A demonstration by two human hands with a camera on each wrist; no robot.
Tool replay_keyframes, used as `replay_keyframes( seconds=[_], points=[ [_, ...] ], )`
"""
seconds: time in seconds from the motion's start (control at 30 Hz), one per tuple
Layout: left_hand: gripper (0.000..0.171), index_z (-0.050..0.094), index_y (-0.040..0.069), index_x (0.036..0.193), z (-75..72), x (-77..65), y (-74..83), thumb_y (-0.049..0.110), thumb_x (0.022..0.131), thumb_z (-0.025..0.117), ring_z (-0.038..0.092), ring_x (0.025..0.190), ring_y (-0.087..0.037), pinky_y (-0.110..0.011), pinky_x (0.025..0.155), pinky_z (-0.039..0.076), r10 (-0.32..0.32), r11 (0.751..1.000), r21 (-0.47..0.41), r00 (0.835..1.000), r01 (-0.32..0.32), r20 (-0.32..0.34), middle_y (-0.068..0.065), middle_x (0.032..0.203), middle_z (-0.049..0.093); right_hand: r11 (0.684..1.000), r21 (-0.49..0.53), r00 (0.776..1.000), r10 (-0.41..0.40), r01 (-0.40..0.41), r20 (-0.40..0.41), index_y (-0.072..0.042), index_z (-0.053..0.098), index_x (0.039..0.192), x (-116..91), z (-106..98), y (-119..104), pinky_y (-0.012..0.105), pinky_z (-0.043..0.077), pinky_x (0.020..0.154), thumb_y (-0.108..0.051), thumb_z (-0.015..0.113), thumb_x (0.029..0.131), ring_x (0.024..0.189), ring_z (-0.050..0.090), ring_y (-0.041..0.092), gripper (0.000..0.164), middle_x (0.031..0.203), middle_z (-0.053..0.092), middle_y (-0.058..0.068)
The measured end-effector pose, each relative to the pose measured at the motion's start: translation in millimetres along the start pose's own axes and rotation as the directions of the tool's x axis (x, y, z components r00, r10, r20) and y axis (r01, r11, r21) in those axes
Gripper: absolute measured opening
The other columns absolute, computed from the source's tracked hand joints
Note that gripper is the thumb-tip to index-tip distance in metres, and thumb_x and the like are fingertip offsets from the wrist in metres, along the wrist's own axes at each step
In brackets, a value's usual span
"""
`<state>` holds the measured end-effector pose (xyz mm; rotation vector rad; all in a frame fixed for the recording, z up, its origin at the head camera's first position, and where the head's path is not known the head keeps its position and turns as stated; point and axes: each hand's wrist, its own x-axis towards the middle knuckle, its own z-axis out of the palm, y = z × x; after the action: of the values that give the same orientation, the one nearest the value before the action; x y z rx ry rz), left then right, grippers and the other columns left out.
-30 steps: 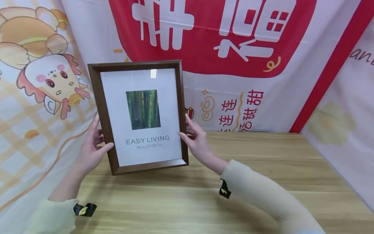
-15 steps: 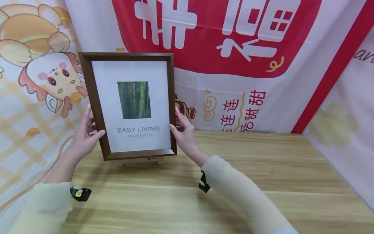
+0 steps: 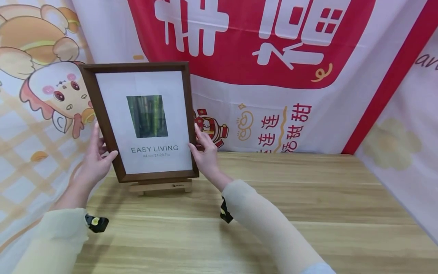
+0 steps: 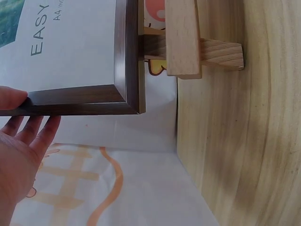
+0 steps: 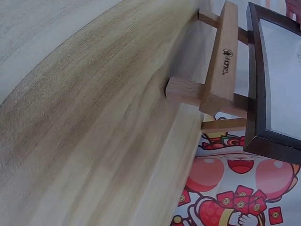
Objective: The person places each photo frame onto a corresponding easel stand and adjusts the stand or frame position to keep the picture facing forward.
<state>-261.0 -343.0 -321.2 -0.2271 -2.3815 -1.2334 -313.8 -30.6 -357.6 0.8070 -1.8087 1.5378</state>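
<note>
My left hand [image 3: 92, 161] and right hand [image 3: 207, 156] hold a brown picture frame [image 3: 145, 161] by its two sides, thumbs on the front. The frame is upright and carries a bamboo picture above the words "EASY LIVING". Low behind and under it shows a small wooden easel [image 3: 161, 186]. In the left wrist view, a narrow gap separates the frame's bottom edge [image 4: 134, 52] from the easel's front ledge [image 4: 183, 37]. The right wrist view likewise shows the ledge [image 5: 223, 61] just short of the frame [image 5: 254, 89]. The easel's upper part is hidden.
A wood-grain tabletop [image 3: 273, 213] lies beneath. Printed cloth hangs behind it, with a red panel [image 3: 232, 72]; more cloth with a cartoon animal [image 3: 59, 91] stands close at the left. Pale cloth [image 3: 410, 163] borders the right side.
Both hands have carried the picture frame leftward, up and toward the back cloth, and its tilt has changed. The easel's ledge, hidden a second ago, now shows below it.
</note>
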Motion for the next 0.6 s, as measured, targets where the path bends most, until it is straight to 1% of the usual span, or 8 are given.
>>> replay_keyframes(
  seconds=[0.07,0.2,0.27,0.33,0.43,0.5,0.57,0.6],
  points=[
    [0.092,-0.006,0.042,0.154,1.4,-0.4,-4.3,-0.001,0.096,0.052,0.049,0.111,-0.043,-0.023,0.087,0.049,-0.004,1.0,0.006,1.0,0.004,-0.006,-0.031,0.139,0.04,1.0,-0.008,1.0,0.027,-0.027,0.006,-0.005,0.043,0.146,-2,1,2,0.022,0.052,0.087,0.004,0.067,0.088,0.103,0.061,0.025,0.064,0.124,0.058,0.016],
    [0.09,-0.007,0.042,0.154,4.5,0.7,-10.8,0.0,0.097,0.05,0.045,0.114,-0.047,-0.047,0.099,0.046,-0.015,1.0,-0.009,1.0,0.015,0.006,-0.033,0.142,0.036,0.997,-0.03,0.998,0.066,-0.066,0.01,-0.009,0.042,0.148,-8,4,6,0.021,0.052,0.087,0.001,0.067,0.089,0.104,0.061,0.025,0.065,0.124,0.058,0.015],
    [0.09,-0.006,0.042,0.154,6.0,1.7,-13.6,-0.002,0.097,0.049,0.045,0.115,-0.049,-0.055,0.097,0.044,-0.014,1.0,-0.023,1.0,0.014,0.008,-0.032,0.143,0.035,0.997,-0.043,0.997,0.071,-0.071,0.008,-0.009,0.042,0.148,-10,6,9,0.021,0.052,0.087,0.001,0.068,0.089,0.105,0.061,0.025,0.065,0.124,0.058,0.015],
    [0.091,-0.006,0.043,0.154,7.2,2.4,-16.3,-0.003,0.097,0.049,0.045,0.116,-0.05,-0.05,0.097,0.046,-0.015,0.999,-0.03,1.0,0.015,0.018,-0.032,0.144,0.034,0.996,-0.056,0.998,0.069,-0.069,0.005,-0.008,0.042,0.147,-11,8,12,0.021,0.051,0.088,0.001,0.068,0.088,0.107,0.061,0.026,0.065,0.123,0.058,0.015],
    [0.092,-0.008,0.042,0.153,8.4,3.2,-19.2,-0.003,0.097,0.049,0.045,0.115,-0.048,-0.029,0.092,0.049,-0.016,1.0,-0.024,1.0,0.017,0.025,-0.032,0.144,0.034,0.996,-0.064,0.998,0.061,-0.061,-0.005,-0.007,0.043,0.147,-12,9,15,0.021,0.051,0.089,0.002,0.069,0.087,0.107,0.061,0.027,0.065,0.121,0.059,0.015],
    [0.092,-0.009,0.042,0.153,9.0,4.2,-21.6,-0.003,0.097,0.049,0.045,0.116,-0.049,-0.023,0.089,0.049,-0.015,1.0,-0.025,0.999,0.016,0.032,-0.032,0.144,0.034,0.996,-0.065,0.998,0.055,-0.056,-0.01,-0.006,0.043,0.146,-12,10,17,0.022,0.051,0.088,0.003,0.069,0.087,0.106,0.061,0.028,0.065,0.121,0.059,0.016],
    [0.091,-0.009,0.042,0.153,10.1,5.4,-23.8,-0.002,0.098,0.048,0.044,0.117,-0.05,-0.028,0.093,0.049,-0.024,0.999,-0.029,0.999,0.025,0.035,-0.032,0.146,0.033,0.996,-0.067,0.998,0.062,-0.062,-0.009,-0.007,0.043,0.147,-12,10,18,0.022,0.052,0.088,0.002,0.069,0.087,0.107,0.061,0.027,0.066,0.122,0.058,0.015],
    [0.09,-0.009,0.041,0.154,11.0,6.0,-25.0,-0.002,0.098,0.048,0.044,0.117,-0.051,-0.034,0.095,0.049,-0.026,0.999,-0.035,0.999,0.027,0.037,-0.033,0.146,0.032,0.995,-0.069,0.997,0.073,-0.073,-0.006,-0.008,0.042,0.147,-11,10,18,0.022,0.052,0.088,0.002,0.069,0.087,0.107,0.06,0.027,0.066,0.122,0.058,0.015]
  ],
)
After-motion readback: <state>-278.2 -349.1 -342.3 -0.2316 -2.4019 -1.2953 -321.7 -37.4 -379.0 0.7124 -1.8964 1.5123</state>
